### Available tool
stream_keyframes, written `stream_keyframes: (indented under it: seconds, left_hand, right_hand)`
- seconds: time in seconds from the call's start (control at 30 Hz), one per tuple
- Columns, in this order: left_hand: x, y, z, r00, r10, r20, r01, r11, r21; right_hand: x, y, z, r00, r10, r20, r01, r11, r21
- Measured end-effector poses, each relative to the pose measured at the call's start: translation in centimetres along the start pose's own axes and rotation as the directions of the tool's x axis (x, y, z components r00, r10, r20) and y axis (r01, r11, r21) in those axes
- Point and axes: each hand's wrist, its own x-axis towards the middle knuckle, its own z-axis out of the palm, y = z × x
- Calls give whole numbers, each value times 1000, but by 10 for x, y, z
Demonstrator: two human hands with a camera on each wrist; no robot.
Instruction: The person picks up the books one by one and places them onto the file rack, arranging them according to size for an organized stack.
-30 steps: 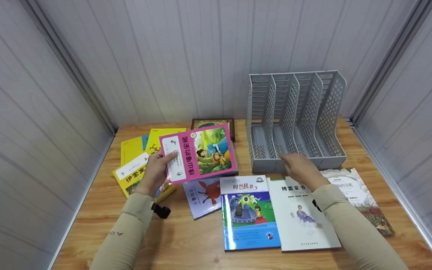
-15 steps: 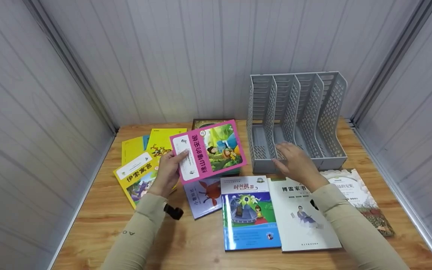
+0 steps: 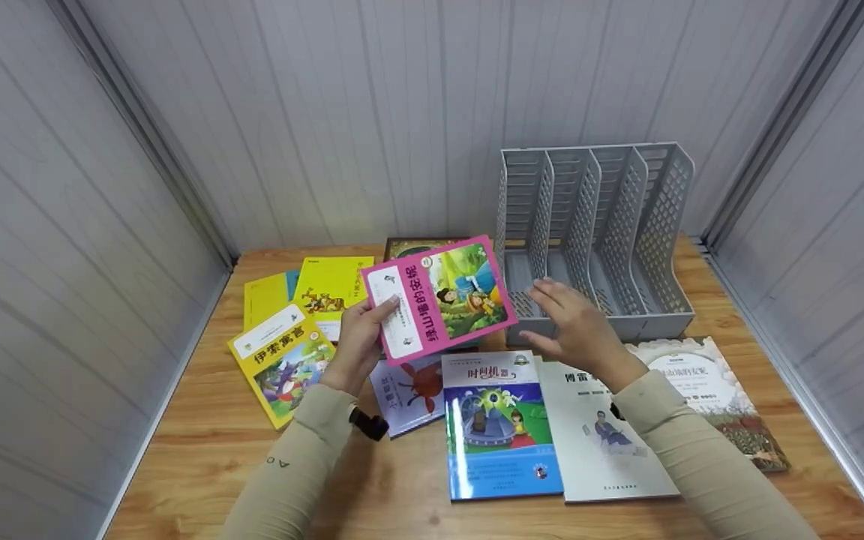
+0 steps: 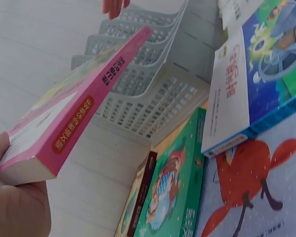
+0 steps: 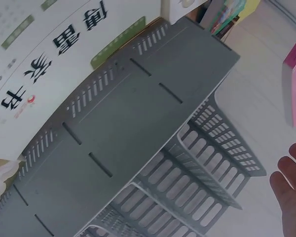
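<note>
My left hand pinches a pink-bordered picture book by its left end, thumb on the cover. In the left wrist view the book's pink spine tilts upward, away from the books beneath. My right hand holds nothing; its fingers are spread, pointing toward the pink book, in front of the grey file rack. The rack has several upright compartments with perforated dividers. In the right wrist view the right fingers show at the right edge, beyond the rack's dividers.
Yellow books lie at the left. A lilac book, a blue-covered book, a white book and a flowery book lie along the front. Behind the pink book is a brown-framed item. Panel walls enclose the table.
My left hand has carried the pink book to the right, toward the rack. My right hand has come off the rack's front edge and moved left, its fingers spreading.
</note>
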Motion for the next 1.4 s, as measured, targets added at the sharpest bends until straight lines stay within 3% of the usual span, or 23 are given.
stream_keyframes:
  seconds: [0.6,0.9,1.4]
  left_hand:
    - [-17,-5,48,999,-43,-13,42,998,-46]
    - [-24,-7,66,997,-54,49,60,992,-110]
    - [-38,-10,82,997,-76,20,79,980,-183]
  right_hand:
    - [13,-29,6,993,-113,-23,111,990,-85]
    - [16,-41,9,999,-29,20,31,994,-108]
    - [21,-53,14,998,32,53,-20,977,-213]
